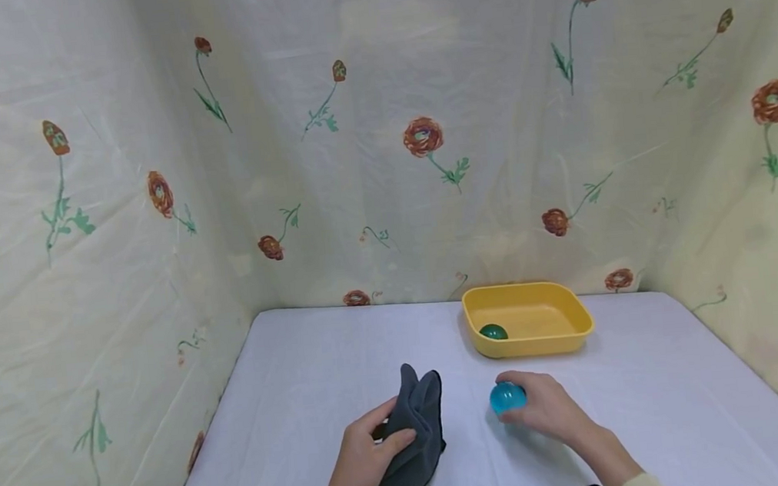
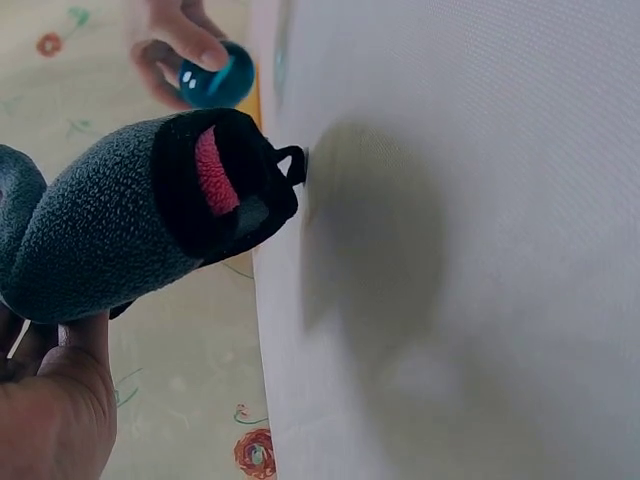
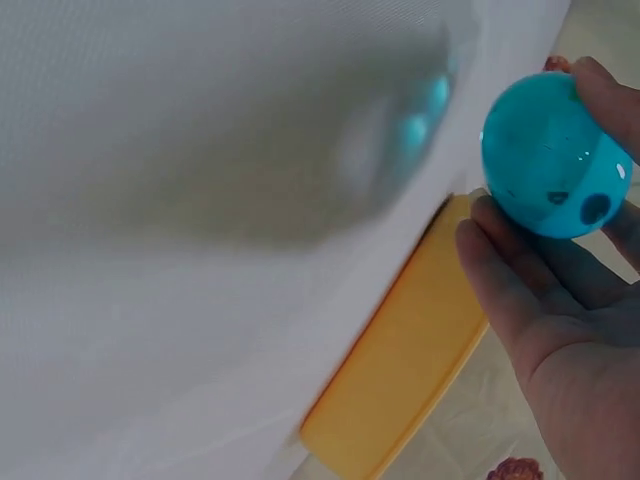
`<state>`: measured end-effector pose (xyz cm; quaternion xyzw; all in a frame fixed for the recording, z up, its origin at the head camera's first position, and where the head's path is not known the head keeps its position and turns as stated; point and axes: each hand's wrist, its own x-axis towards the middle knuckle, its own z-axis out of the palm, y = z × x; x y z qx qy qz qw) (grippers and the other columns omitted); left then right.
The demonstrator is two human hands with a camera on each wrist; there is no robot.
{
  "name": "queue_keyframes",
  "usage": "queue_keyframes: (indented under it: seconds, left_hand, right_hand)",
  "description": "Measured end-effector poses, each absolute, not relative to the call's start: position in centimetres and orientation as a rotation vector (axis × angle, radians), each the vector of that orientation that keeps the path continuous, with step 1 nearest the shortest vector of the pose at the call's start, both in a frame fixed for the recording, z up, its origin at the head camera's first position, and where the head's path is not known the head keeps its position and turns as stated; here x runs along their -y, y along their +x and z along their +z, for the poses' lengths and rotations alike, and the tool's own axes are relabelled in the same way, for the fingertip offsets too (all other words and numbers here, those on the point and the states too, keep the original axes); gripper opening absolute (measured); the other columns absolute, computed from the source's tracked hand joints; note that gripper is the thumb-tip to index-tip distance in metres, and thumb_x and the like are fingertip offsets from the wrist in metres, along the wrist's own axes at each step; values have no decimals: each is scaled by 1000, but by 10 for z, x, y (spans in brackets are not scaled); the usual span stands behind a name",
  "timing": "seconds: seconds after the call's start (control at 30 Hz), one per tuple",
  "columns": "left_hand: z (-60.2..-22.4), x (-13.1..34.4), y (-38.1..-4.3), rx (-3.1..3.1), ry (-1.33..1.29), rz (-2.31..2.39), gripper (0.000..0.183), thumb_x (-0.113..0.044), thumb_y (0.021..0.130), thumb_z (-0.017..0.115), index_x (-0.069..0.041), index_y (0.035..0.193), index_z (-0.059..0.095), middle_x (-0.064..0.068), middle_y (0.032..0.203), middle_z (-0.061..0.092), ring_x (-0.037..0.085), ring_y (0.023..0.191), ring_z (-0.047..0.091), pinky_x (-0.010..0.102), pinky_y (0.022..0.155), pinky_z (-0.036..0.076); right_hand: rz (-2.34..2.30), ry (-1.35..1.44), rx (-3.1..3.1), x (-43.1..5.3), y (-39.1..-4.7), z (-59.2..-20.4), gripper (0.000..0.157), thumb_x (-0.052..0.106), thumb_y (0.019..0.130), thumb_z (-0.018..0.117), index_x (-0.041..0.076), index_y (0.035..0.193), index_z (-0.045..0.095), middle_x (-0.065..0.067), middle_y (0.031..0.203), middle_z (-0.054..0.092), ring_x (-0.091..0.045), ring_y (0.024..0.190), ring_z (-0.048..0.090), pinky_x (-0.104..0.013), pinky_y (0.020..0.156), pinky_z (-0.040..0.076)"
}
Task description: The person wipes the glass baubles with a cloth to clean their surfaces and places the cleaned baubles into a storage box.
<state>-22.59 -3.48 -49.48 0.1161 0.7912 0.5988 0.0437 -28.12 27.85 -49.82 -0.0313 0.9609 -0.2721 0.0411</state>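
My left hand (image 1: 362, 455) grips a dark grey fleecy cloth (image 1: 415, 445) with black edging, pinched between thumb and fingers above the table. In the left wrist view the cloth (image 2: 110, 215) looks folded into a roll, with a pink patch and a small black loop at its end. Between the thumb and fingers of my right hand (image 1: 549, 408) is a clear blue ball (image 1: 507, 398), held just off the white surface. The right wrist view shows the same ball (image 3: 555, 155) with its bluish shadow apart from it.
A yellow tray (image 1: 530, 347) stands at the back right, beyond my right hand. A dark green ball (image 1: 493, 332) lies in its near left corner. The white-covered table (image 1: 289, 375) is enclosed by flower-patterned curtains (image 1: 385, 197) at the back and sides.
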Motion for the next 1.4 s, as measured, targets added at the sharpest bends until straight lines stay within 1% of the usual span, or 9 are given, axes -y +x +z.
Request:
queue_keyframes:
  seconds: [0.13,0.33,0.53,0.7,0.9,1.03,1.2,1.4]
  left_hand:
    - [-496,35,-227,-2420,351,1844,63,-43,85,76,-15,139,58,9,141,60,18,109,63,37,89,56]
    - [-496,34,-227,-2409,332,1859,63,-43,85,76,-16,139,58,8,143,58,18,111,63,38,90,56]
    - [-492,33,-226,-2404,333,1869,62,-42,85,76,-16,139,58,8,143,58,19,111,64,37,89,57]
    - [-491,30,-227,-2402,332,1883,59,-40,87,75,-15,138,59,9,142,59,21,113,65,39,90,57]
    - [-490,27,-226,-2367,320,1912,62,-42,86,75,-14,139,57,10,144,57,23,116,65,42,94,56]
    - [-490,28,-226,-2349,323,1937,63,-42,87,75,-13,140,57,11,144,57,24,119,64,43,96,55]
    - [-489,26,-227,-2353,331,1935,62,-40,87,75,-13,140,57,11,144,57,24,117,65,42,95,56]
    - [-490,25,-226,-2345,319,1944,61,-40,88,74,-15,140,57,10,144,57,24,117,65,43,95,56]
  right_hand:
    - [-861,-161,-3023,-276,-279,-492,57,27,75,86,16,127,65,-6,126,68,-29,114,60,-59,99,49]
    - [-902,-236,-3146,-274,-275,-486,57,25,77,86,17,129,63,-5,126,68,-27,112,61,-56,96,52]
    - [-995,-285,-3190,-267,-268,-478,59,23,77,87,17,130,63,-4,126,68,-25,111,62,-53,97,53]
    - [-1083,-298,-3198,-259,-260,-471,58,22,77,87,18,129,63,-4,127,67,-25,113,62,-52,98,53]
    - [-1200,-287,-3183,-250,-249,-467,60,20,75,88,20,129,63,-1,128,66,-23,114,61,-51,99,53]
    - [-1245,-353,-3195,-241,-244,-464,61,18,73,89,20,128,63,0,127,66,-22,116,61,-48,99,53]
    - [-1297,-465,-3203,-231,-237,-462,62,15,72,90,20,127,64,1,125,67,-20,113,62,-45,97,55]
    - [-1352,-597,-3198,-222,-230,-462,62,13,70,90,23,126,64,7,125,67,-14,115,63,-40,98,54]
